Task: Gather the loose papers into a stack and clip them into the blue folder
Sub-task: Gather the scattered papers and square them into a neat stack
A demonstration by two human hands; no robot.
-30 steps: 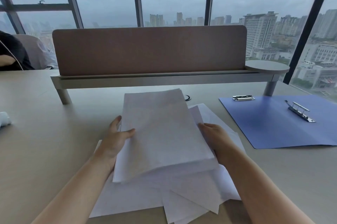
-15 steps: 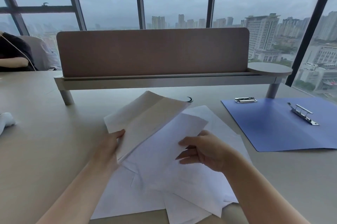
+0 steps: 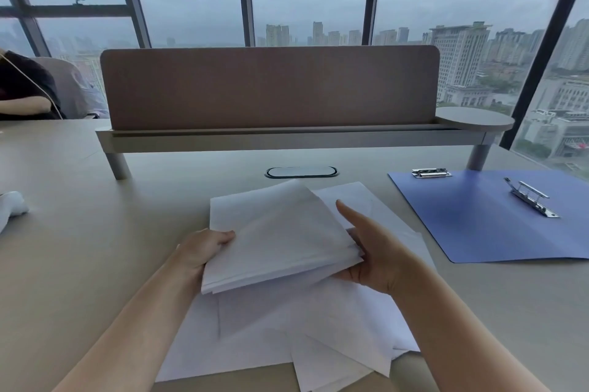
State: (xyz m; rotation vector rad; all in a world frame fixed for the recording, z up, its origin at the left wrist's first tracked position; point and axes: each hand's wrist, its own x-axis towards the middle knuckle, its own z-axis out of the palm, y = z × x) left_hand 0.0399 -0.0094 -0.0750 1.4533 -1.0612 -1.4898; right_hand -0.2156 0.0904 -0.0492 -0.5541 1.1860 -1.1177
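A stack of white papers [image 3: 280,235] is held a little above the desk in front of me. My left hand [image 3: 204,248] grips its left edge. My right hand [image 3: 373,254] supports the right edge from beneath, forefinger stretched out. Under the stack more loose white sheets [image 3: 287,337] lie fanned out on the desk. The open blue folder [image 3: 478,219] lies flat to the right, with a metal clip [image 3: 530,202] along its middle and a second metal clip [image 3: 431,172] at its far left corner.
A brown divider panel on a raised shelf [image 3: 271,89] crosses the back of the desk. A cable port [image 3: 301,172] sits just beyond the papers. A white object [image 3: 11,205] lies at the left edge. Another person's arm [image 3: 25,104] rests at the far left.
The stack was tilted up and apart half a second ago; now both hands have brought it together into one bundle, lower and flatter, with my right hand moved under its right edge.
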